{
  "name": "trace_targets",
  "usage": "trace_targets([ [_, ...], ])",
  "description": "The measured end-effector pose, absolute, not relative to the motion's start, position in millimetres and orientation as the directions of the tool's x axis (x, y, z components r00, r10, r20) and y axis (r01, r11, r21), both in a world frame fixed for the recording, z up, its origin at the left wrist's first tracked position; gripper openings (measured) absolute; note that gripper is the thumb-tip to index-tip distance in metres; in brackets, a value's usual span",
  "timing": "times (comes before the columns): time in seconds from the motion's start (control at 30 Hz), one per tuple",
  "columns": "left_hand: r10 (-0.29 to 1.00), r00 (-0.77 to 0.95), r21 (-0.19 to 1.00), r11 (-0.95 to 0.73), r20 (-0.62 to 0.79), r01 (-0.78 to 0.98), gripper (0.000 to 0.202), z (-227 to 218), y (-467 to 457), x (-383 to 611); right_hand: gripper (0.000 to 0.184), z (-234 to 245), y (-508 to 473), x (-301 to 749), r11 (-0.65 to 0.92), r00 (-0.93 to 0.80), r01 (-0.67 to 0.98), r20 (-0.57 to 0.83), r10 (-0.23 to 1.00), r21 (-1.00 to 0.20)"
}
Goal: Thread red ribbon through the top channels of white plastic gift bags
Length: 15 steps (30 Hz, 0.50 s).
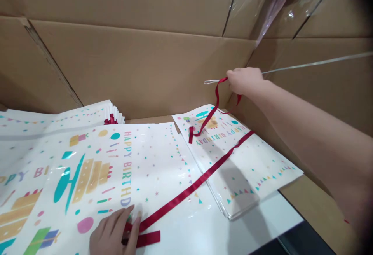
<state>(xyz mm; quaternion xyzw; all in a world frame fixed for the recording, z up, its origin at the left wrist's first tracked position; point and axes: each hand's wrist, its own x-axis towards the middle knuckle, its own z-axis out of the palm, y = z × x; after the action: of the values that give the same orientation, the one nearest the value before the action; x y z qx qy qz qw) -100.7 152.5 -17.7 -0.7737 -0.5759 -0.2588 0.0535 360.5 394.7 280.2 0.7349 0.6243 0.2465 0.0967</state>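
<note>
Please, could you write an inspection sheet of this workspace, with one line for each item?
Surface: white glossy tabletop, mostly covered by bags.
Job's things: red glossy ribbon lies across flat white birthday-print gift bags; thin metal wire with a loop end, ribbon hanging from it.
Clutter: back-left stack of bags; right pile of bags.
Grippers: left hand flat, pressing the ribbon on a bag; right hand closed on wire and ribbon.
Cables: nothing seen.
Surroundings: brown cardboard walls; clear plastic film at top right.
</note>
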Motion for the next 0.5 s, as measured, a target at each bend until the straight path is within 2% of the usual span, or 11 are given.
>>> trace_targets([
  [0.03, 0.824, 0.218, 0.181, -0.357, 0.523, 0.916, 0.035, -12.5, 151.9, -96.3, 0.079, 275.6, 391.5, 352.4, -0.173, 0.076, 0.874, 0.223, 0.972, 0.454],
  [0.1, 0.739, 0.242, 0.107, -0.39, 0.629, 0.915, 0.032, 4.3, 148.5, -84.3, 0.051, 263.0, 383.0, 334.6, -0.102, 0.013, 0.875, 0.187, 0.982, 0.473],
  [0.13, 0.696, 0.247, 0.073, -0.395, 0.674, 0.916, 0.029, 15.1, 145.8, -77.5, 0.058, 255.0, 378.2, 326.1, -0.066, -0.013, 0.872, 0.158, 0.987, 0.485],
  [0.2, 0.632, 0.246, 0.027, -0.39, 0.735, 0.92, 0.025, 38.7, 140.2, -62.7, 0.085, 235.9, 368.9, 312.7, 0.007, -0.036, 0.864, 0.049, 0.998, 0.504],
  [0.3, 0.599, 0.279, 0.096, -0.517, 0.75, 0.851, 0.027, 70.3, 139.4, -31.0, 0.099, 203.2, 359.5, 305.7, 0.031, 0.092, 0.873, -0.227, 0.97, 0.487],
  [0.37, 0.607, 0.374, 0.163, -0.647, 0.701, 0.745, 0.028, 82.9, 148.9, 2.3, 0.101, 184.9, 356.3, 310.1, -0.035, 0.223, 0.875, -0.336, 0.915, 0.483],
  [0.4, 0.644, 0.444, 0.209, -0.684, 0.623, 0.699, 0.024, 85.6, 156.6, 22.3, 0.101, 178.4, 354.8, 314.4, -0.078, 0.276, 0.87, -0.351, 0.895, 0.487],
  [0.47, 0.738, 0.583, 0.291, -0.672, 0.34, 0.681, 0.023, 83.6, 175.3, 64.5, 0.102, 172.2, 350.5, 324.9, -0.142, 0.333, 0.858, -0.323, 0.886, 0.494],
  [0.5, 0.765, 0.616, 0.291, -0.643, 0.191, 0.708, 0.027, 79.3, 185.1, 83.9, 0.105, 172.2, 347.2, 329.9, -0.165, 0.348, 0.853, -0.305, 0.886, 0.496],
])
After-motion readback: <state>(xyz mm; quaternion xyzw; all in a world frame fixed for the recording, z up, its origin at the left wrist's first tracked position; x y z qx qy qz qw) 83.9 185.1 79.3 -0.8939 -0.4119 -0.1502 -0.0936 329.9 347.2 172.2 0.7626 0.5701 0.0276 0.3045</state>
